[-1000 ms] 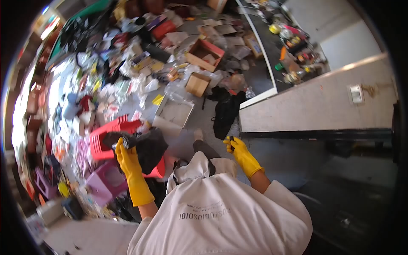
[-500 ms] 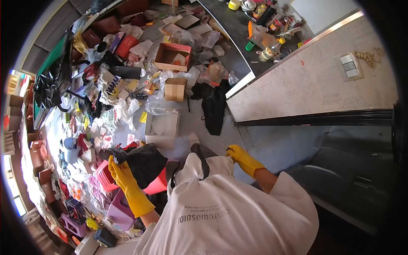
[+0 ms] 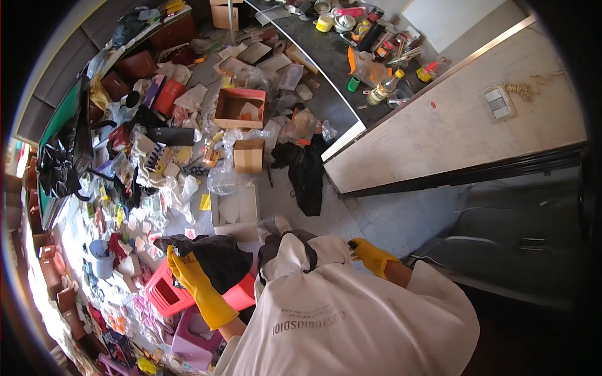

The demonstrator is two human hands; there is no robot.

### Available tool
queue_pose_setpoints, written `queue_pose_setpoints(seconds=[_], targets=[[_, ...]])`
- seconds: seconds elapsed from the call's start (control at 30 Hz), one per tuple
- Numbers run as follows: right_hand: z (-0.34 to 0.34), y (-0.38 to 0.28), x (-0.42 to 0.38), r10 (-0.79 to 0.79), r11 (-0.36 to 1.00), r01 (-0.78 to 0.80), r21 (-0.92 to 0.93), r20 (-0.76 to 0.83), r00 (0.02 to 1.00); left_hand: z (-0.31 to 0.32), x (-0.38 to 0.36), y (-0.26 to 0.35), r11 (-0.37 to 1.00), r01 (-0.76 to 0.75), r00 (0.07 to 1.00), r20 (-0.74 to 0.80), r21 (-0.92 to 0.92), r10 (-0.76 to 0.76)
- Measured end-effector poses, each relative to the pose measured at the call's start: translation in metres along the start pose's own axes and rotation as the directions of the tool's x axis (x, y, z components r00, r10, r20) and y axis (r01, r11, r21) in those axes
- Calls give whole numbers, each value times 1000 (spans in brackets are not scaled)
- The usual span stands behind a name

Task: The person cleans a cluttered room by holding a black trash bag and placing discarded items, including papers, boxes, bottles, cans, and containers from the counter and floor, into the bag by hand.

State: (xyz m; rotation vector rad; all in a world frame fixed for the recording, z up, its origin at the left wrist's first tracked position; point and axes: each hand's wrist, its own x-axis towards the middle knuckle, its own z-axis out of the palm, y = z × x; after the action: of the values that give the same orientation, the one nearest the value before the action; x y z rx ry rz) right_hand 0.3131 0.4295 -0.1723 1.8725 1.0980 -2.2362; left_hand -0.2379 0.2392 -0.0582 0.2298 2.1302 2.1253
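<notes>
My left hand [image 3: 188,276], in a yellow rubber glove, is closed at the edge of a black plastic bag [image 3: 221,260]. The bag drapes over a red plastic stool or crate [image 3: 168,294], whose side has a cut-out slot. Just below stands a purple plastic stool [image 3: 193,341]. My right hand [image 3: 371,255], also gloved in yellow, is beside the pale smock I wear. Its fingers are curled and dark at the tips; what they hold, if anything, is hidden.
Litter covers the floor on the left, with a grey-blue bucket [image 3: 101,258]. Ahead lie a white box [image 3: 235,229], a cardboard box [image 3: 249,155], a red-edged box [image 3: 221,113] and black cloth [image 3: 306,182]. A dark counter [image 3: 335,94] holds bottles; a low wall [image 3: 407,138] runs right.
The view has shifted slightly. More of the red plastic shows beside my left hand, and the black bag hangs lower over it. My right hand has moved slightly down and right.
</notes>
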Motion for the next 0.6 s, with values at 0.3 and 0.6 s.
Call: queue_pose_setpoints(seconds=[0.3,0.6], targets=[[40,-41,-60,158,923,-197,-332,-139,978,2,28,-39,965,87,994,83,-249,-69],[19,-111,-48,26,901,-178,-397,-360,933,2,50,-40,967,-130,986,130,219,104]])
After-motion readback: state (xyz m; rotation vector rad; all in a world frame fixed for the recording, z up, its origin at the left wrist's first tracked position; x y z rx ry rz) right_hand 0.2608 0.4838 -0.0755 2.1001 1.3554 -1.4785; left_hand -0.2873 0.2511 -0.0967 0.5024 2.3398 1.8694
